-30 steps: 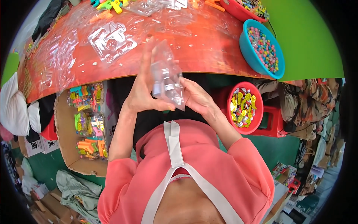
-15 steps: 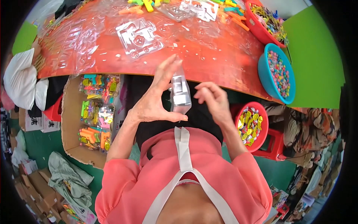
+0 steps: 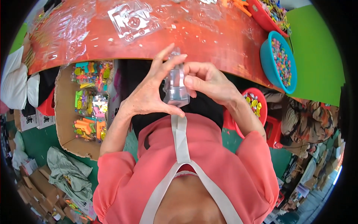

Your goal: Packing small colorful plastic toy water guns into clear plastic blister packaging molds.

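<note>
A clear moulded plastic blister shell is held up in front of my lap, just below the table edge. My left hand spans it from the left, thumb at the lower end and fingers at the upper end. From the right, my right hand pinches the shell's upper right edge between thumb and bent fingers. Its contents, if any, cannot be made out through the glare. Another clear blister shell lies on the red table beyond my hands.
A cardboard box of bagged colourful toys stands to my left. At right are a blue basin of beads, a red tub of shiny yellow pieces and a red basin of small items. More clear plastic covers the table's left side.
My right hand has moved left and up to meet the shell, its fingers now on the edge. The shell has turned so its broader side shows. My view has tilted slightly.
</note>
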`<state>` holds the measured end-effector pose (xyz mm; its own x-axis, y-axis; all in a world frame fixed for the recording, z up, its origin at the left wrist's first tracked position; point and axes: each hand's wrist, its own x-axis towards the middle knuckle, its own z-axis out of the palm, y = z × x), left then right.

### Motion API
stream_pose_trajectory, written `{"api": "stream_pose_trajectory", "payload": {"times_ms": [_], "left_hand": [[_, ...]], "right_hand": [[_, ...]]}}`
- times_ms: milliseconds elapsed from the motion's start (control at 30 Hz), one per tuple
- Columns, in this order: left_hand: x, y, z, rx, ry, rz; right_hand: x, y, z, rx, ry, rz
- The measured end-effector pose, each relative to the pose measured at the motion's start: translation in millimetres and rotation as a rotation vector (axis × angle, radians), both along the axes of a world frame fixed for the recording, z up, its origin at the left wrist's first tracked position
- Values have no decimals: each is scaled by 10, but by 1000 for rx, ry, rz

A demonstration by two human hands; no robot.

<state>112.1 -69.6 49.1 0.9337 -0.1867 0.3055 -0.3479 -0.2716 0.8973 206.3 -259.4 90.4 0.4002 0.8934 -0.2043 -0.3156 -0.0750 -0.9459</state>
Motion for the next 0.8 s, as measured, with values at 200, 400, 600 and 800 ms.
{"api": "stream_pose_trajectory", "payload": {"times_ms": [200,400,600,800], "left_hand": [[14,12,-96,-86,-16,-19],[38,-18,-52,-77,-9,-73],[-54,111,-24,-76,157,-169],[-179,588,305,-297,-3,181]], "right_hand": [[44,26,-51,50,50,50],[33,-29,-44,27,59,24],[-74,-127,42,-119,-67,64],[164,-497,124,-89,-70,-296]]}}
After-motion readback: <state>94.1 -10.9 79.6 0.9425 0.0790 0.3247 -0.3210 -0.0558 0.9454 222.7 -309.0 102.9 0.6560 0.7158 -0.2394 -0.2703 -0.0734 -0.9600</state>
